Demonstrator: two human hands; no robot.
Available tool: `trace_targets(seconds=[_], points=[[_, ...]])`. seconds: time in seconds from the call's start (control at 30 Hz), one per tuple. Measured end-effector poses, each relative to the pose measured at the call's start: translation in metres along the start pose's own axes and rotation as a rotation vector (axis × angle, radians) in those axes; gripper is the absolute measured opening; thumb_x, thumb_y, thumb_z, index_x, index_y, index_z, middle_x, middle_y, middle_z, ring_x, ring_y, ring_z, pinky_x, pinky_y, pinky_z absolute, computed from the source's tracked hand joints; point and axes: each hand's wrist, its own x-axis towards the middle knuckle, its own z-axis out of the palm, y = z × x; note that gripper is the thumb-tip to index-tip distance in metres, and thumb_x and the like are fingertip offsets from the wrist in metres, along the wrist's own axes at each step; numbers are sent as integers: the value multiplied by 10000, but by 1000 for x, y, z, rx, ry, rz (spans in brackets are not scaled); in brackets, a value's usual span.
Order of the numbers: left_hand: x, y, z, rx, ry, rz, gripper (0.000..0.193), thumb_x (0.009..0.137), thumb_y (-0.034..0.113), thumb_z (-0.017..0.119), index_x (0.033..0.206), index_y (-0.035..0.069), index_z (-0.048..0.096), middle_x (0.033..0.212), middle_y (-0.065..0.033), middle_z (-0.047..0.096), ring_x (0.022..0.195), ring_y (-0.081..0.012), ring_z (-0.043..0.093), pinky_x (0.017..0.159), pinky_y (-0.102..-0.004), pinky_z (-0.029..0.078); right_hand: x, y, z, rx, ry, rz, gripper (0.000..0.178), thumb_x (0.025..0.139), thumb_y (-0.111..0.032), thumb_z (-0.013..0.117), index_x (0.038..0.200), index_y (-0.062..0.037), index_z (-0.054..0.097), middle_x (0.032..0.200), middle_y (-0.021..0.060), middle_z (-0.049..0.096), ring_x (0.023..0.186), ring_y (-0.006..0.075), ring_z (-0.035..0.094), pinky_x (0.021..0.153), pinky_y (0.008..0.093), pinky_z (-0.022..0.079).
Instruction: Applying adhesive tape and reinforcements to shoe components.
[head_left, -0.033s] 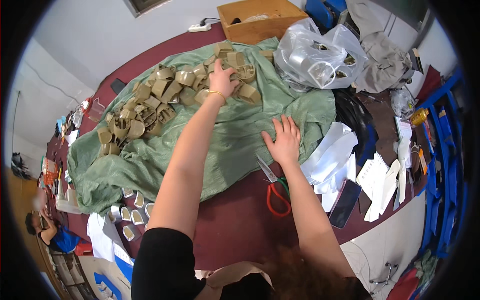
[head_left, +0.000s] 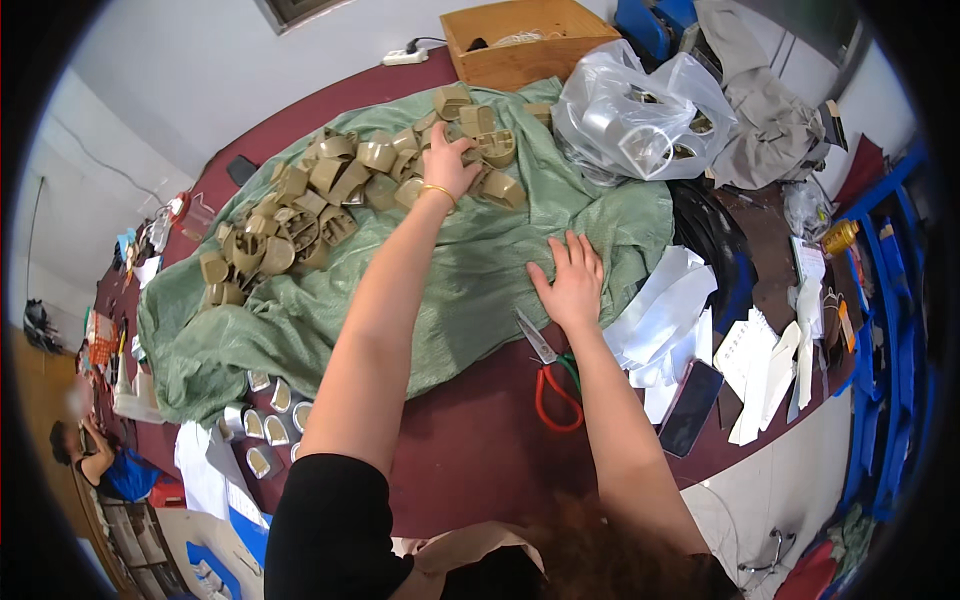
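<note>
A heap of olive-tan hard plastic pieces [head_left: 345, 180], hollow and rounded, lies on a crumpled green woven sheet [head_left: 470, 290]. My left hand [head_left: 449, 167] reaches onto the heap's right part, fingers apart and touching pieces there; I see nothing gripped, though some fingertips are partly hidden. Flat on the sheet, right of the heap, rests my right hand [head_left: 571, 285], open with its fingers spread. Scissors [head_left: 550, 375] with one red and one green handle lie beside my right forearm, blades partly open.
At the back stand a wooden box [head_left: 530, 45] and a clear plastic bag [head_left: 640, 115]. White paper sheets [head_left: 660, 310] and a dark phone [head_left: 690, 408] lie to the right. Several silver-and-tan cup-shaped pieces [head_left: 278, 430] sit near the left front edge. Another person [head_left: 110, 465] is far left.
The whole view has shifted very slightly. Both hands keep their places on the heap and the sheet.
</note>
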Motion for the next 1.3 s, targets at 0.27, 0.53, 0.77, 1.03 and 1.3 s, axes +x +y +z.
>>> trace_targets(seconds=[0.27,0.53,0.77,1.03,1.3], points=[[-127,-10,-123,-428,222,-265,458,727,207,766,1161,148,632,1297,-185,466,1202,-346,481,1000,-383,405,1,2,5,40,30,-9,523,841,-437,604,1232,-91,564,1380,153,457,1319,328,355,1098,471,242],[-254,38,-170,428,-680,94,918,713,724,586,1436,200,374,1502,-182,246,1376,-460,185,1041,-711,86,0,1,9,14,61,-28,519,843,-430,602,1223,-80,567,1360,162,476,1304,334,372,1084,474,262],[-74,49,-154,-281,-917,164,745,765,473,705,1367,113,456,1392,-174,426,1350,-325,323,1086,-595,198,-3,5,0,-6,51,0,503,834,-415,613,1199,-71,578,1352,165,480,1296,332,380,1084,468,262],[-29,23,-48,407,-224,107,562,787,287,703,1266,98,478,1235,-136,558,1234,-292,462,1022,-412,365,-1,0,3,40,6,21,503,836,-429,608,1206,-89,571,1360,157,471,1305,325,368,1086,468,256],[-164,63,-168,36,-564,-312,564,803,434,671,1213,87,498,1231,-173,546,1082,-307,569,832,-396,485,1,4,1,11,48,13,498,840,-429,604,1195,-82,577,1355,155,479,1299,333,376,1082,473,264]])
